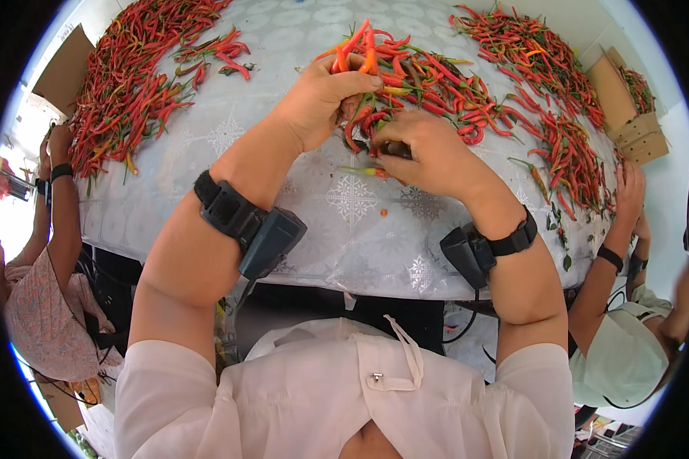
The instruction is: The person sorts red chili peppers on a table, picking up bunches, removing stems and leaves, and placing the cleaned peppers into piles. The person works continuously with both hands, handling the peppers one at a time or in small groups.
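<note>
My left hand [336, 92] is closed around several red and orange chili peppers [370, 57], their tips pointing up and away from me. Just to its right, my right hand [428, 146] is curled low over the near edge of a loose heap of chili peppers [436, 86]. Its fingertips touch red peppers, but whether they pinch one is hidden. A yellowish-green and red chili [367, 171] lies under my right thumb. Each of my forearms wears a black strap with a dark device, the left device [273, 241] and the right device [468, 252].
A patterned silver-grey tablecloth [206, 189] covers the table. Large chili piles lie left [132, 86] and right [534, 57]. Cardboard boxes stand at the left [63, 66] and right [626, 109]. A co-worker's hands [60, 143] are at the left edge, another's [628, 186] at the right.
</note>
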The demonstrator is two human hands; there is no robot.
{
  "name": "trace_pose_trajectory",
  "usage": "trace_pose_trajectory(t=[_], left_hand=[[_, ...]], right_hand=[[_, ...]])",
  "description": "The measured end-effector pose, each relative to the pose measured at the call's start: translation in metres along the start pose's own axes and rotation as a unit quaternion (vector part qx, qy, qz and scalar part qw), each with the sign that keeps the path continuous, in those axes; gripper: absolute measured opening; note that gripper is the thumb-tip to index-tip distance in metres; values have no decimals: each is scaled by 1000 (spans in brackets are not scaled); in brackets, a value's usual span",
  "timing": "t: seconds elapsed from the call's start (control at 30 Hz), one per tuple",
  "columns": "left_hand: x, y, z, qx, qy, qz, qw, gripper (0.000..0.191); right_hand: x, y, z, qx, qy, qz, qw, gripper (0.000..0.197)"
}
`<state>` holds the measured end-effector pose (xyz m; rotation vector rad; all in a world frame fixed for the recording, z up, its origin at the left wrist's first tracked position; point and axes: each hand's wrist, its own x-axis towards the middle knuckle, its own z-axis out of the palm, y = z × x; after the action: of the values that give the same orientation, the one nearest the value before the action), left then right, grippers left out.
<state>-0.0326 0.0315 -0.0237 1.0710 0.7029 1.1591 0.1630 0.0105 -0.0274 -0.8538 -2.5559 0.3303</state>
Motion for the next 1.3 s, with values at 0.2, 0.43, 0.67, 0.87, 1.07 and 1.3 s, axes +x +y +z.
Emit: trace_pose_trajectory(t=[0.2, 0.43, 0.67, 0.87, 1.07, 1.3], left_hand=[[3, 1, -13, -61, -20, -5, 998, 15], [-5, 3, 6, 84, -17, 18, 996, 24], [-7, 5, 6, 144, -82, 35, 986, 31], [-6, 0, 9, 255, -16, 113, 960, 27], [9, 0, -9, 57, 118, 87, 987, 21], [9, -2, -12, -68, 103, 59, 991, 16]], right_hand=[[0, -9, -14, -6, -71, 118, 990, 24], [-1, -2, -22, 264, 97, 164, 946, 19], [0, 6, -14, 434, 137, 164, 875, 21], [4, 5, -9, 478, 155, 143, 853, 30], [7, 15, 11, 123, 109, 54, 985, 49], [6, 11, 9, -132, 26, -10, 991, 39]])
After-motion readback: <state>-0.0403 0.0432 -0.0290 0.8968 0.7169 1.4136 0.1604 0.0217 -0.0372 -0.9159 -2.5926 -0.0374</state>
